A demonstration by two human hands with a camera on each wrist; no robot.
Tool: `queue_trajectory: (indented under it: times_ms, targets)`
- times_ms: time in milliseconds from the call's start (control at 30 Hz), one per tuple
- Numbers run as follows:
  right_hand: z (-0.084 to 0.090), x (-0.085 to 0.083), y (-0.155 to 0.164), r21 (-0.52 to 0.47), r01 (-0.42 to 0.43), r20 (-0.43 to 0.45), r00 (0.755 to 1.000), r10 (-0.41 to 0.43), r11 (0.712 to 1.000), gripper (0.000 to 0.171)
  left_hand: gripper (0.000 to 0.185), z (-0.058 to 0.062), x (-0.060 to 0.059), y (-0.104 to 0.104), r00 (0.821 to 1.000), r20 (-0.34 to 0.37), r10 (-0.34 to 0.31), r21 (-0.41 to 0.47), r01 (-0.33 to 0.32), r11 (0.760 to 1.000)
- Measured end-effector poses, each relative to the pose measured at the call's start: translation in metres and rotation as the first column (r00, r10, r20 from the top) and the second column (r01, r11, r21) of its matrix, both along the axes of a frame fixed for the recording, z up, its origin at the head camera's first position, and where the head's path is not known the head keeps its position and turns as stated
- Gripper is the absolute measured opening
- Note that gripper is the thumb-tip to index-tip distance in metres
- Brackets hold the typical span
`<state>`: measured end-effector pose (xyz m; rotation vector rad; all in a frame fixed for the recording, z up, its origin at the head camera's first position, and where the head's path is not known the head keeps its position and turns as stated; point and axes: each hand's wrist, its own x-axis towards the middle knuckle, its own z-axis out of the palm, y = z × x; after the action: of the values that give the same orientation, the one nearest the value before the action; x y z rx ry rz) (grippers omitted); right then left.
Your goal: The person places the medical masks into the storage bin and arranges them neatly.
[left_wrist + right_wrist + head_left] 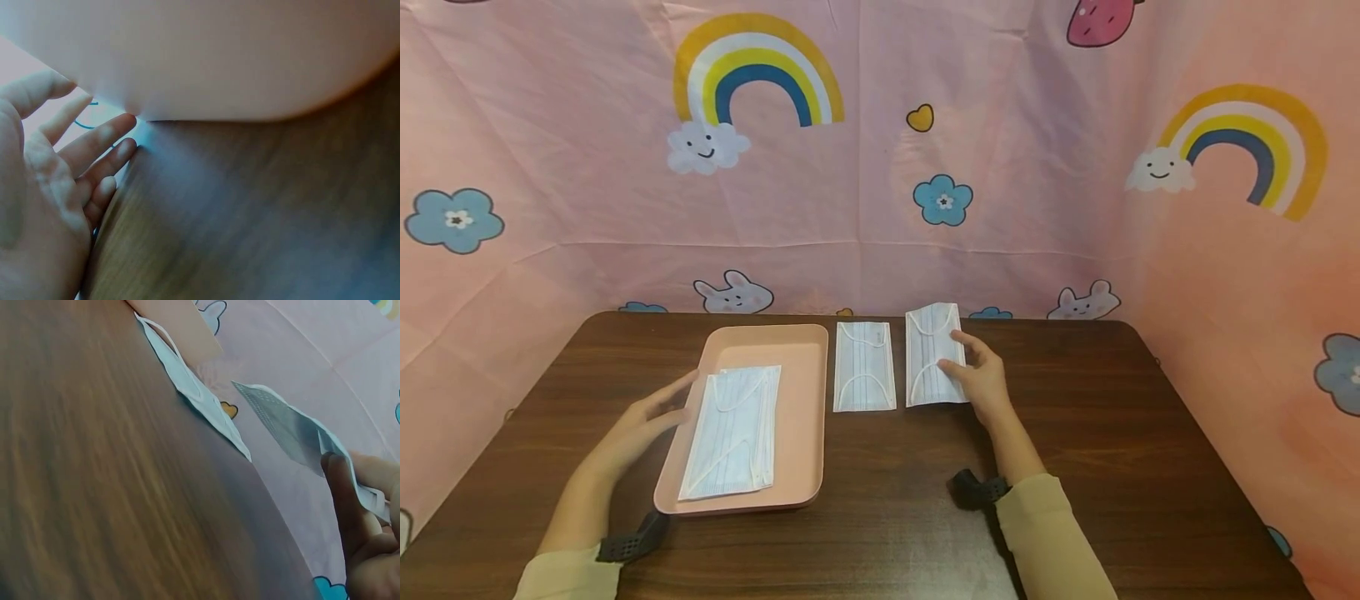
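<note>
In the head view my right hand (985, 375) pinches a pale blue face mask (934, 354) by its right side. The right wrist view shows this lifted mask (287, 425) off the table, between thumb and fingers. A second face mask (864, 367) lies flat on the table to its left. Further left is a shallow pink tray (801, 400) with a small stack of face masks (733, 433) in it. My left hand (636, 429) is at the tray's left edge, its fingers (103, 134) loosely extended against the outer side in the left wrist view.
Everything is on a dark brown wooden table (910, 517) with rounded far corners. A pink patterned cloth (880, 192) hangs behind the table and along both sides. Black straps (632, 542) sit around both wrists.
</note>
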<state>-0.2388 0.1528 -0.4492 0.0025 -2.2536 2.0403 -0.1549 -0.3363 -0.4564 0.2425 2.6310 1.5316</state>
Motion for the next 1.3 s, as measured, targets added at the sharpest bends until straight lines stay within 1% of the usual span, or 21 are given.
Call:
queue_trajectory:
  times_ms: [167,267,367,533,567,700,833,900,1067,1300]
  targets:
    - [0.004,0.003,-0.008,-0.009,0.006,-0.029,1.0,-0.006,1.0,0.054,0.061,0.0,-0.001,0.0,1.0,-0.007,0.003,-0.029,-0.004,1.0]
    - [0.007,0.005,-0.013,-0.032,0.004,-0.049,0.999,-0.005,0.999,0.054,0.061,-0.001,-0.001,0.0,1.0,-0.006,0.004,-0.042,-0.004,0.999]
    - [0.012,0.009,-0.017,-0.065,0.01,-0.057,0.998,-0.014,0.998,0.055,0.061,-0.001,-0.001,0.0,1.0,-0.005,0.002,-0.037,-0.002,0.999]
    - [0.021,0.014,-0.024,-0.123,0.009,-0.055,0.998,-0.016,0.992,0.059,0.061,-0.002,-0.001,0.0,1.0,0.01,-0.01,0.007,0.009,1.0]
    - [0.023,0.014,-0.025,-0.137,0.002,-0.055,0.998,-0.01,0.991,0.06,0.062,-0.002,-0.001,0.0,1.0,0.014,-0.012,0.017,0.012,1.0]
    - [0.027,0.017,-0.031,-0.201,-0.036,-0.061,0.998,0.024,0.979,0.063,0.062,-0.002,-0.002,0.0,1.0,0.012,-0.008,0.009,0.008,1.0]
    - [0.033,0.021,-0.038,-0.242,-0.074,-0.077,0.995,0.057,0.967,0.065,0.062,-0.002,-0.002,0.0,1.0,0.009,-0.006,0.004,0.006,1.0]
    - [0.036,0.024,-0.042,-0.26,-0.092,-0.085,0.994,0.072,0.961,0.066,0.062,-0.002,-0.002,0.0,1.0,-0.002,-0.006,-0.012,0.006,1.0]
    - [0.043,0.031,-0.054,-0.269,-0.135,-0.108,0.988,0.11,0.954,0.066,0.061,-0.003,-0.003,-0.001,1.0,-0.023,-0.007,-0.038,0.006,0.999]
    - [0.049,0.041,-0.071,-0.267,-0.19,-0.14,0.978,0.157,0.945,0.067,0.061,-0.003,-0.002,-0.001,1.0,-0.017,-0.002,-0.016,0.002,1.0]
